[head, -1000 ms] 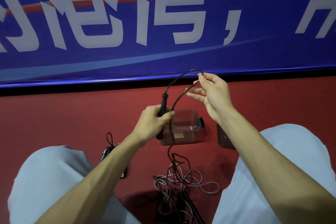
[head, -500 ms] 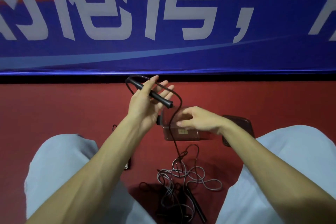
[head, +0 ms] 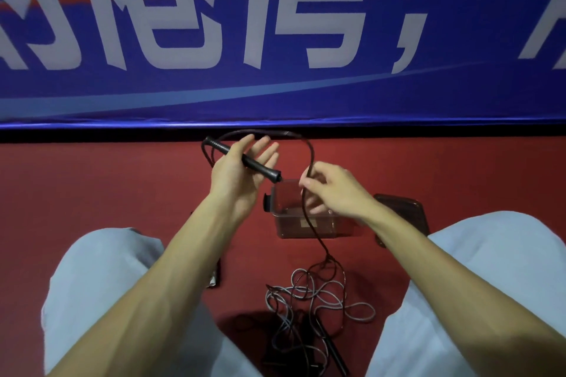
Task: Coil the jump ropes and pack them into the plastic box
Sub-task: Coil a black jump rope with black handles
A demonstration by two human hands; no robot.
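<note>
A blue banner (head: 275,40) with large white characters fills the upper half of my view, and below it runs red floor (head: 92,193), with pale-trousered knees (head: 101,285) on either side. Between the knees lies the loose tangle of ropes (head: 318,300), grey and dark strands mixed, with a second dark handle poking out near the bottom edge. That is the bulk of the work not yet coiled.

Beyond the tangle stands the clear plastic box (head: 306,226), open, placed within easy reach of both arms. I can make out no rope in it, though the right hand (head: 333,190) hovers over its mouth and hides part of the inside. Its dark lid (head: 407,208) lies just beside it on the right, out of the way (sensible, since both hands are busy).

The left hand (head: 235,171) is raised palm-up, fingers straight, with the thumb seeming to pin the black handle (head: 260,167) across the palm. I judge it serves as the former to wind around. The cord (head: 309,150) leaves the handle's far end, arcs over, and drops to the right hand, which pinches it between thumb and forefinger to feed the next turn. From there it hangs past the box into the tangle.
</note>
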